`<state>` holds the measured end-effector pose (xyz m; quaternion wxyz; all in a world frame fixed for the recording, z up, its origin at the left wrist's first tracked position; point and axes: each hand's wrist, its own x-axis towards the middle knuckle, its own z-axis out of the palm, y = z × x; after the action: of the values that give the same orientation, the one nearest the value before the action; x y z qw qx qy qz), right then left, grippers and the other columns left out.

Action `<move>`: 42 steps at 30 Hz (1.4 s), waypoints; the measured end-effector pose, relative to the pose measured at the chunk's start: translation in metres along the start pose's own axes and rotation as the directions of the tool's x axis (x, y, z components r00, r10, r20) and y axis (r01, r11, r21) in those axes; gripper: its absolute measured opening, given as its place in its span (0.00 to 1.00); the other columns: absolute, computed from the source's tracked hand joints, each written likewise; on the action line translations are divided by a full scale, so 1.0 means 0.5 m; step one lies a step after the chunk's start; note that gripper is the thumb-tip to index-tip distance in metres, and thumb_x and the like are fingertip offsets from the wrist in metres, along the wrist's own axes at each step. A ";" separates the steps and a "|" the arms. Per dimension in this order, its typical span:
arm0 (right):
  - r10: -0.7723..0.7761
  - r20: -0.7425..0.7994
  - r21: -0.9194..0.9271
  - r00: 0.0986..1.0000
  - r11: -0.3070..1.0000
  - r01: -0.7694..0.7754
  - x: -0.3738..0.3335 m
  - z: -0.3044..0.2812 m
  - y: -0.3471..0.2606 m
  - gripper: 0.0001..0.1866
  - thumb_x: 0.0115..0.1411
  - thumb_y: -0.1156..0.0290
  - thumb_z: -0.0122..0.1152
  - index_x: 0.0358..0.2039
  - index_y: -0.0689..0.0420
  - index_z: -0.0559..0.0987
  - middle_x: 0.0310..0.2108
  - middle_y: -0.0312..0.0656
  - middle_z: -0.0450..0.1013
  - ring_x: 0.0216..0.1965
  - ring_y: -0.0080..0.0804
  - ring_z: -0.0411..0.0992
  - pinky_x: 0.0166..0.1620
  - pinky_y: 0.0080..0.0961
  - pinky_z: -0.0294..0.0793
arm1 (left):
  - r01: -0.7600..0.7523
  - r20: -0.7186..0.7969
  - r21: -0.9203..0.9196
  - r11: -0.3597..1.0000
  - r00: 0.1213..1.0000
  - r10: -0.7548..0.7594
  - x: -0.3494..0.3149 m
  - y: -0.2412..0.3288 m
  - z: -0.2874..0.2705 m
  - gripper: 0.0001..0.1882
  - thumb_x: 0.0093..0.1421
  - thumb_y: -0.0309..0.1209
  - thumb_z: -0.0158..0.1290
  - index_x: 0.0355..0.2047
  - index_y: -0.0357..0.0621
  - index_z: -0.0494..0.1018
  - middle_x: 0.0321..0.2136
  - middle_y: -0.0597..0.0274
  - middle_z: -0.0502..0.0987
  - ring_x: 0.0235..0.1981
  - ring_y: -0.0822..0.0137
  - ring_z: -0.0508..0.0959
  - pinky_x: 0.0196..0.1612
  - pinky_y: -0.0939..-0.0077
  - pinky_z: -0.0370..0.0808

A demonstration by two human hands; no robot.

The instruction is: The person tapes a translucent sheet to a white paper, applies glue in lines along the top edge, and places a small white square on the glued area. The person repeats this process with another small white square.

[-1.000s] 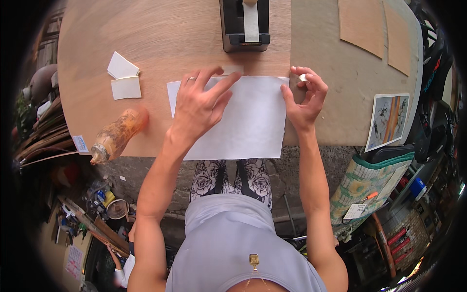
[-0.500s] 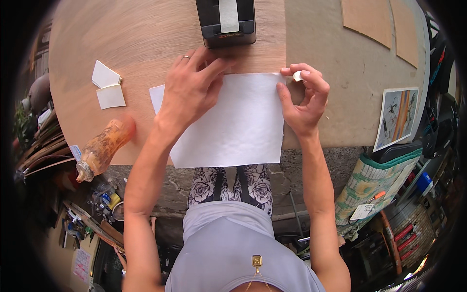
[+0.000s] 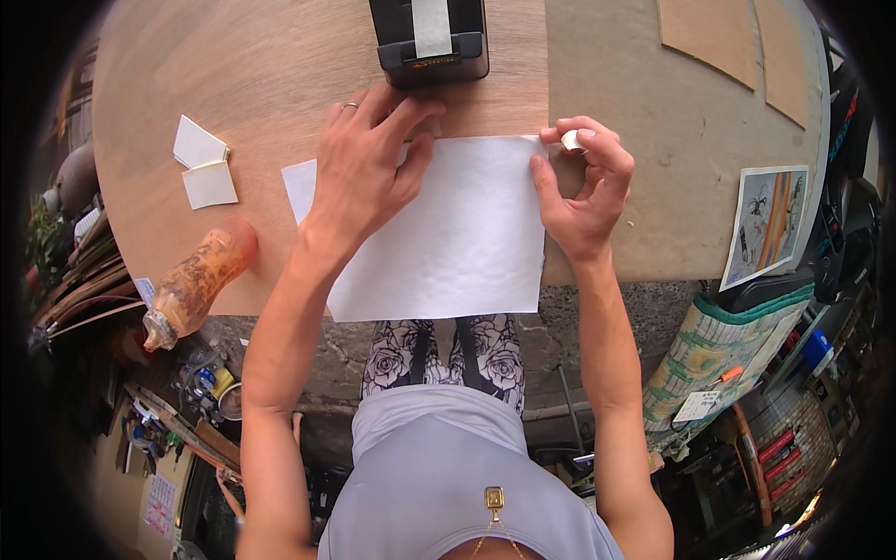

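Note:
A white sheet of paper point(image 3: 443, 229) lies in front of me over the table's near edge. My left hand point(image 3: 373, 154) rests on its upper left part, fingers spread and slightly bent, the tips just beyond the top edge. Beneath that index fingertip shows a small translucent piece point(image 3: 429, 128), its kind unclear. At the upper right corner is my right hand point(image 3: 593, 187), curled, with thumb and index finger beside the paper. Between its fingers is a small white curled piece point(image 3: 571, 141). A black box-shaped object point(image 3: 432, 70) with a pale strip down it stands just beyond my left fingers.
Two small white cards point(image 3: 210, 185) and a stained plastic bottle point(image 3: 201, 280) lie on the left of the wooden table point(image 3: 233, 65). A picture print point(image 3: 767, 219) is at the right edge, with thin brown boards point(image 3: 714, 42) farther back. A quilted roll point(image 3: 723, 359) stands right.
My left fingertips have moved slightly away from me and left, toward the black object. My right hand stays at the paper's corner with the white curl. The view has shifted a little.

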<state>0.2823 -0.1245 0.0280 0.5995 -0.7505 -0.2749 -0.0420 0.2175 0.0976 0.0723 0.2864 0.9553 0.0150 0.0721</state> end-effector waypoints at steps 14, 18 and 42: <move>0.019 -0.007 -0.007 1.000 1.000 -0.019 -0.002 0.000 -0.001 0.30 0.46 0.88 0.65 0.48 0.55 0.66 0.44 0.49 0.72 0.38 0.29 0.75 0.38 0.23 0.72 | 0.299 -0.202 0.127 0.946 0.941 -0.271 -0.078 0.012 -0.013 0.07 0.48 0.31 0.60 0.28 0.45 0.76 0.29 0.65 0.75 0.36 0.61 0.72 0.43 0.65 0.65; 0.026 -0.001 0.009 1.000 1.000 -0.026 -0.002 0.001 -0.002 0.30 0.46 0.88 0.66 0.48 0.55 0.65 0.44 0.49 0.71 0.38 0.29 0.75 0.38 0.22 0.72 | 0.322 -0.181 0.123 0.939 0.937 -0.298 -0.082 0.017 -0.016 0.07 0.48 0.32 0.61 0.27 0.46 0.76 0.30 0.65 0.75 0.36 0.62 0.71 0.45 0.66 0.63; 0.034 0.000 0.036 0.999 0.999 -0.034 -0.002 -0.001 -0.001 0.31 0.46 0.89 0.66 0.50 0.56 0.65 0.44 0.49 0.71 0.37 0.27 0.74 0.40 0.22 0.73 | -0.094 0.278 -0.887 -0.452 0.672 -0.686 -0.095 0.034 -0.047 0.16 0.63 0.43 0.47 0.29 0.43 0.72 0.07 0.71 0.52 0.13 0.72 0.53 0.66 0.41 0.60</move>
<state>0.2811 -0.1251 0.0282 0.6136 -0.7442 -0.2627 -0.0268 0.1667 0.0930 0.0947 0.9057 0.1924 0.3270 0.1892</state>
